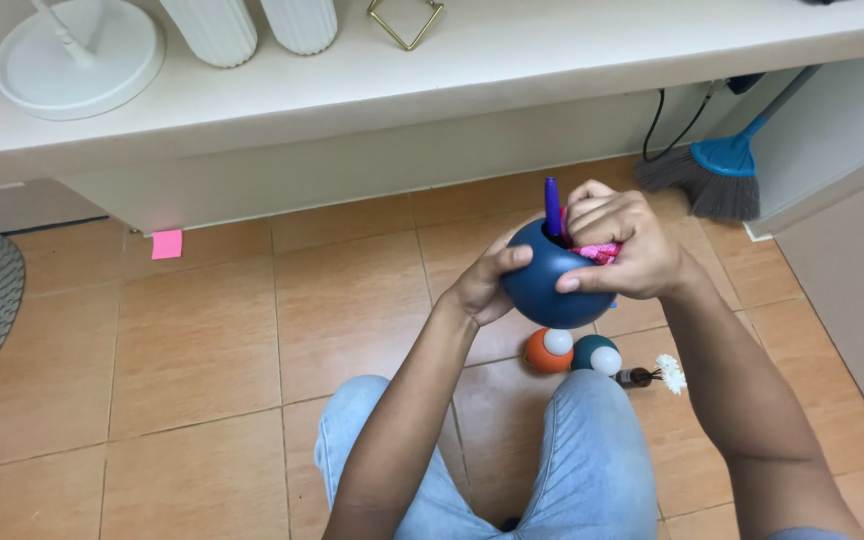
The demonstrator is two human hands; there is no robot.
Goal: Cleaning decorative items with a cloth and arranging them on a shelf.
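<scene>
Gripping a round blue pot [542, 280] with left hand [480, 287] and right hand [617, 245].

Single head-worn view, looking steeply down and forward from above the knees [552, 470]. Close on both hands at centre frame, tiled floor [202, 350] below. White shelf [512, 60] across the top edge, broom [717, 175] at upper right.
</scene>
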